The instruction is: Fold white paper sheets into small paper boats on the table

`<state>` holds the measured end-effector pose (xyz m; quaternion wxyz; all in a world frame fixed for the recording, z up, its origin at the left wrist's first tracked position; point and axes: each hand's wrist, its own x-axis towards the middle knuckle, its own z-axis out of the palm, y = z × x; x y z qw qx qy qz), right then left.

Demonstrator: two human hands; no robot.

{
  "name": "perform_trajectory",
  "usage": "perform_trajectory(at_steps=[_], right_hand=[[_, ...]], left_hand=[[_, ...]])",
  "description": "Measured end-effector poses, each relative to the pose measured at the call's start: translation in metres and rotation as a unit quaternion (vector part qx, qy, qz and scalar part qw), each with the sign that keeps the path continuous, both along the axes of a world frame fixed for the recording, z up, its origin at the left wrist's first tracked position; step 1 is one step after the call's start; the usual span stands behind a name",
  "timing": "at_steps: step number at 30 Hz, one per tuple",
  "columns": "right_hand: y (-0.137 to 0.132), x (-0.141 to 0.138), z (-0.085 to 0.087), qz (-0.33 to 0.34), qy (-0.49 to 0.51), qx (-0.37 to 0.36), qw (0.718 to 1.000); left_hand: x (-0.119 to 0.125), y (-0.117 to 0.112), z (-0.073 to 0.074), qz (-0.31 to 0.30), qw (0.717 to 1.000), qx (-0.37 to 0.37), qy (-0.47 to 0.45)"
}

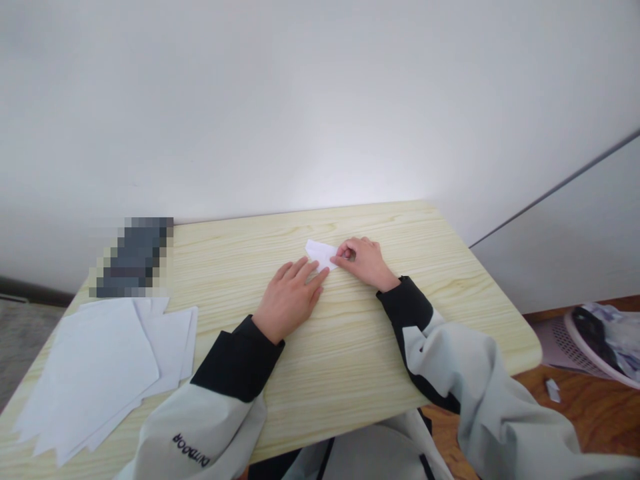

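Note:
A small folded piece of white paper lies on the light wooden table, near its middle. My left hand rests on the table with its fingers stretched out, the fingertips touching the paper's near left edge. From the right, my right hand pinches the paper's right end between thumb and forefinger, the other fingers curled. Part of that end is hidden under the fingers.
Several loose white sheets overlap at the table's left. Behind them lies a dark, pixelated flat object. A white wall borders the far edge. On the floor at right stands a pinkish basket beside a small white scrap.

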<state>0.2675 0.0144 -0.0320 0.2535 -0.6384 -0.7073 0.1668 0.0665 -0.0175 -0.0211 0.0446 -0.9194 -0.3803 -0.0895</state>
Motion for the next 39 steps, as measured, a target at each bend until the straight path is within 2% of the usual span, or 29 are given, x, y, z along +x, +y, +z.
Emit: perform_trajectory(at_steps=[11, 17, 24, 29, 34, 36, 39], right_hand=[[-0.005, 0.006, -0.003, 0.053, 0.011, 0.037, 0.998], [-0.004, 0.007, -0.003, 0.054, -0.002, 0.023, 0.998], [0.001, 0.017, -0.001, 0.081, 0.070, -0.008, 0.994], [0.002, 0.023, -0.004, 0.107, 0.111, -0.003, 0.988], [0.000, 0.014, -0.005, 0.067, 0.068, 0.009, 0.995], [0.000, 0.012, -0.003, 0.065, 0.036, 0.007, 0.997], [0.001, 0.015, -0.001, 0.080, 0.054, -0.013, 0.995]], left_hand=[[-0.001, -0.001, -0.002, 0.000, 1.000, 0.014, 0.000], [0.000, -0.001, -0.001, -0.002, 1.000, 0.013, -0.004], [-0.005, -0.001, -0.003, -0.006, 1.000, 0.006, -0.015], [-0.006, -0.001, -0.004, -0.007, 1.000, 0.003, -0.026], [-0.004, -0.002, -0.003, 0.000, 1.000, 0.004, -0.007], [-0.004, -0.002, -0.003, 0.003, 1.000, 0.003, -0.007], [-0.004, -0.002, -0.003, 0.003, 1.000, 0.005, -0.013]])
